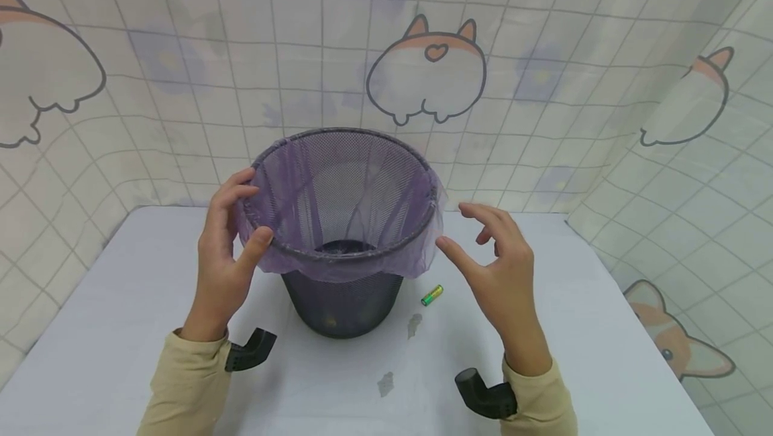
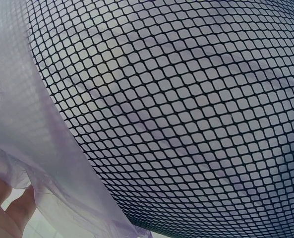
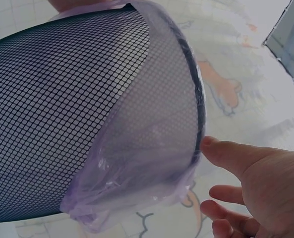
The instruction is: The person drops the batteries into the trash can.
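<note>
Fingers of left hand (image 1: 222, 258) pinch purple bag liner (image 1: 338, 265) at rim of mesh bin (image 1: 344, 302), mid-tabletop (image 1: 121, 302); right hand (image 1: 498, 268) released, thumb just beside liner. Battery (image 1: 431, 294) near bin.

No words, numbers, brand names or signs can be read in any of the views. The small battery (image 1: 431, 294) lying on the tabletop (image 1: 604, 329) has a green and gold wrapper, but any print on it is too small to make out. The backdrop sheet (image 1: 543, 33) carries only cartoon corgi drawings and a grid pattern, with no lettering. The mesh wastebasket (image 1: 344, 302) and its purple bag liner (image 1: 362, 261) show no label.
</note>
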A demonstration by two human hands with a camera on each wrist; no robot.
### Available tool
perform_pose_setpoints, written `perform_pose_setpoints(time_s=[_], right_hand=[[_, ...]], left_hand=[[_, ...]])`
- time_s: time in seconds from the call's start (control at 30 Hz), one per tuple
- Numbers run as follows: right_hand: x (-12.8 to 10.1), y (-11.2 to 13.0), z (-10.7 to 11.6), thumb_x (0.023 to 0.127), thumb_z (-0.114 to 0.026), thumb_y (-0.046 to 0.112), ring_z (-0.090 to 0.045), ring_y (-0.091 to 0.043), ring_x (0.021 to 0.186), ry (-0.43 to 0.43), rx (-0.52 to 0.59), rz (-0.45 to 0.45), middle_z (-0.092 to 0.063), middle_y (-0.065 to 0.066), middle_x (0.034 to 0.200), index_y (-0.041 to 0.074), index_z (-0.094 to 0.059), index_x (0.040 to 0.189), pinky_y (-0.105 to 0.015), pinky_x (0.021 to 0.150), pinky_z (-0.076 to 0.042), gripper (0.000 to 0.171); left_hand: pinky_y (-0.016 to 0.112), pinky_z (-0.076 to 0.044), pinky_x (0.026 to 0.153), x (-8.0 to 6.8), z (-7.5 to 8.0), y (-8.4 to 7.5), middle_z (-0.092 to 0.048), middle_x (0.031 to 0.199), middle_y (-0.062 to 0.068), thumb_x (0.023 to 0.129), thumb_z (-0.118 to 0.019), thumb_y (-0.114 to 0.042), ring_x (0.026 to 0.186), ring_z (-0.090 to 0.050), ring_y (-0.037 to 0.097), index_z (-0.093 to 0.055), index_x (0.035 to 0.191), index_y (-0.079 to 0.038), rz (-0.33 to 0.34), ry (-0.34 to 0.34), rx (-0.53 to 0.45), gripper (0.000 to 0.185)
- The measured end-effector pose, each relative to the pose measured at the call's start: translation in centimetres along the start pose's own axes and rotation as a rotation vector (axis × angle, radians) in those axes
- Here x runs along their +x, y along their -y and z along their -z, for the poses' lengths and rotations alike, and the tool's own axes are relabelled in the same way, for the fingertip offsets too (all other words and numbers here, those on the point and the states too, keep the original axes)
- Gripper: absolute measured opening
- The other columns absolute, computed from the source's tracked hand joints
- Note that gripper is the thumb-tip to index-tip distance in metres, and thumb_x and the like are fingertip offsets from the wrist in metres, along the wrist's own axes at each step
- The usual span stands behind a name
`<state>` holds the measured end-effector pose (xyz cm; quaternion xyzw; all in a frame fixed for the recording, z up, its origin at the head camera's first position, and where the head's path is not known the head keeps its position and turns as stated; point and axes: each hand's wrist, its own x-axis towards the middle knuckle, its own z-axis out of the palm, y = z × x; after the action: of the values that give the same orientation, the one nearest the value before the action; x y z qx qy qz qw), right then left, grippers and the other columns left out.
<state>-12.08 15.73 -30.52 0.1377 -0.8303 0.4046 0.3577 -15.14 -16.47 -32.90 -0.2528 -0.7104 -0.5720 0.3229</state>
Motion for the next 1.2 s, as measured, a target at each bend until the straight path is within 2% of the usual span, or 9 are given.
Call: perform_pose_setpoints(time_s=[0.83, 1.2], right_hand=[[-1.8, -1.7, -0.5, 0.073, -0.083, 0.016, -0.046, -0.015, 0.079, 0.053, -0.084, -0.034, -0.067, -0.008, 0.111, 0.006, -0.066, 0.116, -0.02, 0.07, -0.033, 0.048], [-3.2, -3.0, -1.0, 0.073, -0.084, 0.021, -0.046, -0.011, 0.081, 0.111, -0.114, -0.094, -0.066, -0.003, 0.113, 0.011, -0.066, 0.118, -0.023, 0.069, -0.034, 0.049]], left_hand=[[0.023, -0.032, 0.113, 0.0, 0.1, 0.0, -0.039, 0.15, 0.012, 0.089, -0.062, -0.013, 0.141, -0.035, 0.025, -0.045, 0.131, 0.006, 0.009, -0.004, 0.0, 0.049], [0.024, -0.031, 0.114, 0.0, 0.1, 0.0, -0.038, 0.151, 0.01, 0.088, -0.062, -0.012, 0.142, -0.034, 0.024, -0.045, 0.131, 0.005, 0.022, 0.002, 0.005, 0.049]])
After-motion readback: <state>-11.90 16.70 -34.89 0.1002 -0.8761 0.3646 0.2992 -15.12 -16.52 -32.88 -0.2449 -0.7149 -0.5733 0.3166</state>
